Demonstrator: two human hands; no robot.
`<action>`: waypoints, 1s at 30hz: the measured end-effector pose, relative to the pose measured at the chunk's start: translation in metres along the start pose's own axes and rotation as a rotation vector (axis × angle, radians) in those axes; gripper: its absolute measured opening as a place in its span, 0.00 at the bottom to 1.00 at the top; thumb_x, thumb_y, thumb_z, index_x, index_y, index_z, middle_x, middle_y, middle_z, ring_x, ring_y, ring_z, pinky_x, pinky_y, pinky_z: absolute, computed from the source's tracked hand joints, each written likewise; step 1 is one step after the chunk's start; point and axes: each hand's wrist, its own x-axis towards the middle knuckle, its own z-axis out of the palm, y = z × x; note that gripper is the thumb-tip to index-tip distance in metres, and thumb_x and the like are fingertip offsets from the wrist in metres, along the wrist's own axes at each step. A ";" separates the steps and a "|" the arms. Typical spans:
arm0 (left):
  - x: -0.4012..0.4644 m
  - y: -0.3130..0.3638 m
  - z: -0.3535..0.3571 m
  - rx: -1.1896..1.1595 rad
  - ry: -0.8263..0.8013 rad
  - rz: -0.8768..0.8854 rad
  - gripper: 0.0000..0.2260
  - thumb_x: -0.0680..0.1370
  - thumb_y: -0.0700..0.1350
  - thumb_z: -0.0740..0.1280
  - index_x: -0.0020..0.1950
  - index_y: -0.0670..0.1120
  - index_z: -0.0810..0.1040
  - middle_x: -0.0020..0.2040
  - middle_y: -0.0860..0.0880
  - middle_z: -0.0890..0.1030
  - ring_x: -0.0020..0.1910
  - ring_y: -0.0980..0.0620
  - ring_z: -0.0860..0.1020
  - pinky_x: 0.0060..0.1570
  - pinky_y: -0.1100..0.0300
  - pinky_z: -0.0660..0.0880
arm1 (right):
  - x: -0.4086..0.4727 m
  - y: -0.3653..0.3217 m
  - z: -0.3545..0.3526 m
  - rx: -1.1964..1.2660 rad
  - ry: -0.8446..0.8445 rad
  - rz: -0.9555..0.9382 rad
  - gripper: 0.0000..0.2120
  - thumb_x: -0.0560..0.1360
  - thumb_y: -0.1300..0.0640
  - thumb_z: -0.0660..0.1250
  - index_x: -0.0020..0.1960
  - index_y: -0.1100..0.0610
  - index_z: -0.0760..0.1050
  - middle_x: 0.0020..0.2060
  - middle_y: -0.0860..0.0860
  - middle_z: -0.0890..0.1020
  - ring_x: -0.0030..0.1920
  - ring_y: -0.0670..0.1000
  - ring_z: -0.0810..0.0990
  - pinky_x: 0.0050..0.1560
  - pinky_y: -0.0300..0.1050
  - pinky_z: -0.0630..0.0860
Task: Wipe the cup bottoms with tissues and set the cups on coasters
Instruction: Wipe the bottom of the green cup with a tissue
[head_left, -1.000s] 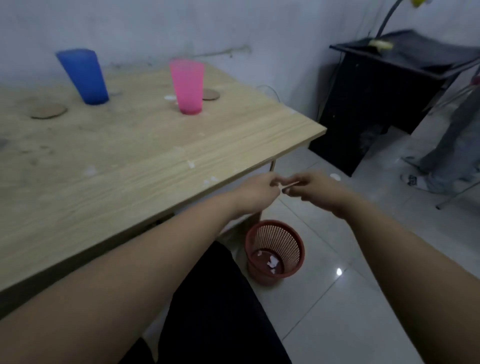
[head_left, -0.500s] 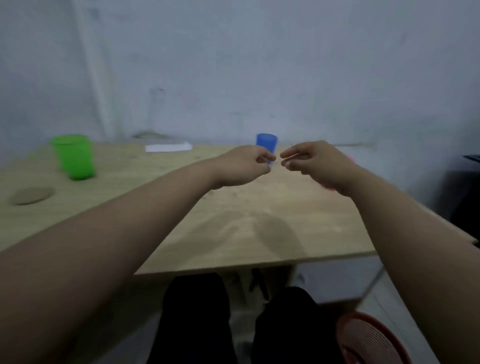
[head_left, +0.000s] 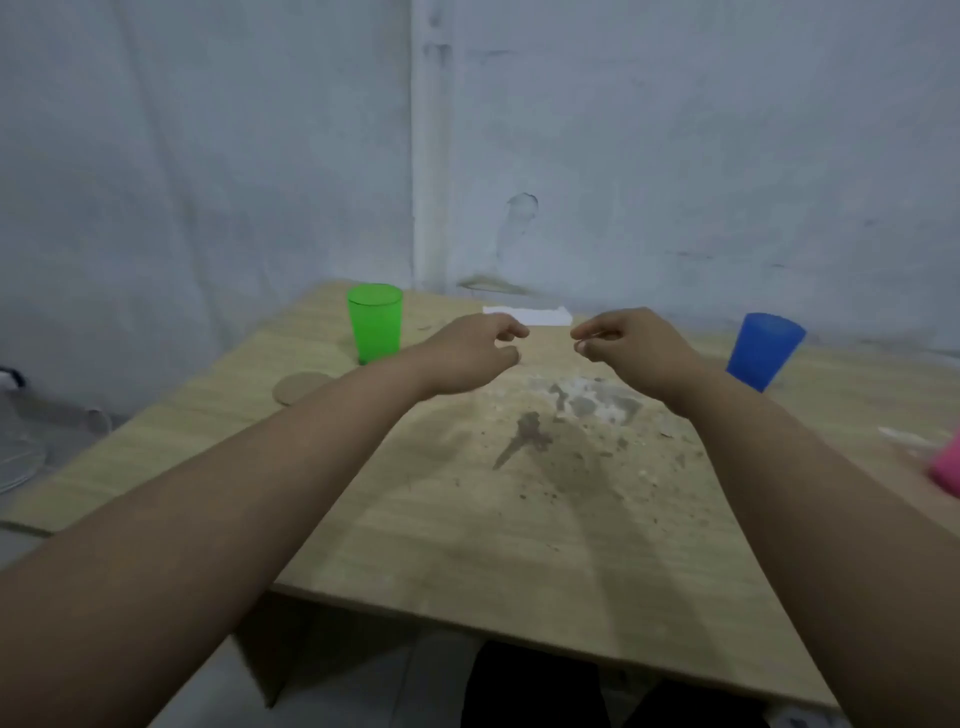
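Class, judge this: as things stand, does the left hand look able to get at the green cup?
Probably yes. The left hand hovers just right of the green cup, holds nothing, and nothing stands between them.

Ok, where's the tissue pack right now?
In the head view the white tissue pack lies at the table's far edge by the wall, just beyond the gap between both hands, with the green cup to its left.

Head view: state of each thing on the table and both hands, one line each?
Green plastic cup: upright, on bare table beside coaster.
Round brown coaster: flat, nothing on it.
Blue plastic cup: mouth down.
Pink plastic cup: cropped at frame edge, orientation unclear.
White tissue stack: flat by wall.
Left hand: loosely curled, holding nothing.
Right hand: loosely curled, holding nothing.
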 end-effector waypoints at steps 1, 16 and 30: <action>0.006 -0.006 0.001 0.012 0.000 -0.002 0.16 0.79 0.45 0.61 0.67 0.49 0.71 0.67 0.49 0.73 0.63 0.52 0.73 0.57 0.62 0.67 | 0.009 0.004 0.004 0.010 0.001 0.008 0.09 0.75 0.55 0.65 0.54 0.52 0.79 0.53 0.52 0.81 0.51 0.51 0.79 0.41 0.38 0.71; 0.133 -0.050 0.039 -0.043 0.041 -0.081 0.15 0.79 0.41 0.60 0.65 0.47 0.74 0.66 0.49 0.74 0.63 0.51 0.73 0.60 0.61 0.69 | 0.123 0.069 0.024 -0.009 -0.027 0.018 0.10 0.76 0.61 0.63 0.53 0.55 0.80 0.54 0.51 0.82 0.50 0.46 0.76 0.47 0.37 0.69; 0.272 -0.106 0.070 0.157 0.211 -0.065 0.13 0.77 0.38 0.60 0.58 0.45 0.79 0.60 0.47 0.78 0.61 0.49 0.74 0.58 0.60 0.67 | 0.265 0.115 0.063 -0.215 -0.130 -0.155 0.13 0.76 0.63 0.61 0.58 0.59 0.78 0.58 0.54 0.81 0.57 0.52 0.78 0.56 0.38 0.70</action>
